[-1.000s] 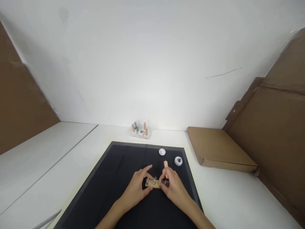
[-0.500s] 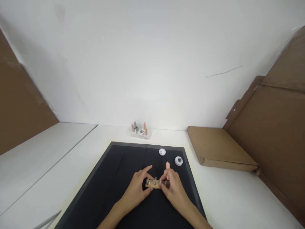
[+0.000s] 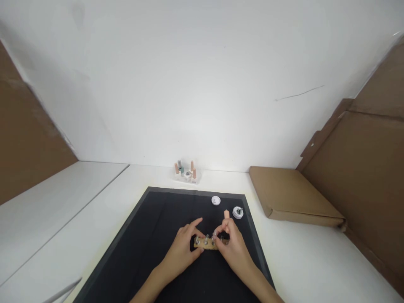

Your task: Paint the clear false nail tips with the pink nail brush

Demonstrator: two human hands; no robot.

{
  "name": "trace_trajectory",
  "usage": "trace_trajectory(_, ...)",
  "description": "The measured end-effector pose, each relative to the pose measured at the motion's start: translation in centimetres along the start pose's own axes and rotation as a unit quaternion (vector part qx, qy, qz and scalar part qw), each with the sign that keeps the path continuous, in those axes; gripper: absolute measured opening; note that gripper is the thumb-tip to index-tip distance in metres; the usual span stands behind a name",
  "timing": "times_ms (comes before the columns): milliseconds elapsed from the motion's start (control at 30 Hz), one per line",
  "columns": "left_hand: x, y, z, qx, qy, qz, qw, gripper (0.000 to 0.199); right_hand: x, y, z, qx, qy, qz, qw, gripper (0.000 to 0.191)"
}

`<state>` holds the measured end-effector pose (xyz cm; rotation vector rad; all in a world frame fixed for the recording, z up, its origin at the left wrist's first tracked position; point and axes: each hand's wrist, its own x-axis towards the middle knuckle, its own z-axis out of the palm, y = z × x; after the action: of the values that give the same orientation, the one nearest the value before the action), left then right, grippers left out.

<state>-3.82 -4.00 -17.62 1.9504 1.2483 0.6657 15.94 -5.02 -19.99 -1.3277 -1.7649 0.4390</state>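
My left hand grips the left end of a narrow yellowish strip between thumb and fingers, its index finger stretched forward. Several small clear nail tips stand in a row along the strip on round silvery mounts. My right hand pinches a clear nail tip with thumb and index finger, just above the strip. A peach-coloured nail polish brush cap is tucked in the same hand, its thin tip pointing away from me. The right fingers partly hide the strip's right end.
A black mat lies under my hands. On it, ahead, are a small white dish and a round white container with dark bits. Behind stands a clear tray of capped bottles. A flat cardboard box lies at right.
My right hand has lifted slightly and shifted right, and the pinched nail tip now sits a little higher over the strip. The left hand keeps its hold.
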Motion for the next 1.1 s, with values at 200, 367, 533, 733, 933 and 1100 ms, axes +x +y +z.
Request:
trace_trajectory(200,-1.3,0.5,-0.9,-0.047,-0.014,0.005,0.999,0.079,0.1,-3.5,-2.5,0.056,0.048,-0.015,0.997,0.024)
trace_trajectory(367,-3.8,2.8,-2.8,-0.119,0.004,0.017,0.993,0.071,-0.5,-8.8,-5.9,0.102,0.081,-0.056,0.990,0.018)
trace_trajectory(533,-4.8,8.7,-5.1,-0.221,0.032,0.007,0.975,0.031,-0.2,-13.9,-9.9,0.131,0.079,-0.109,0.982,0.028)
trace_trajectory(733,-4.5,17.1,-7.8,-0.382,-0.021,0.018,0.924,0.036,1.2,-17.8,-12.9,0.150,0.063,-0.161,0.974,0.031)
trace_trajectory(933,-2.9,20.6,-8.7,-0.486,-0.075,0.009,0.870,0.033,3.0,-19.0,-14.2,0.172,0.100,-0.181,0.963,0.030)
trace_trajectory(1100,-1.2,20.9,-8.2,-0.534,-0.084,-0.007,0.842,0.033,3.8,-18.3,-15.6,0.170,0.094,-0.167,0.967,0.029)
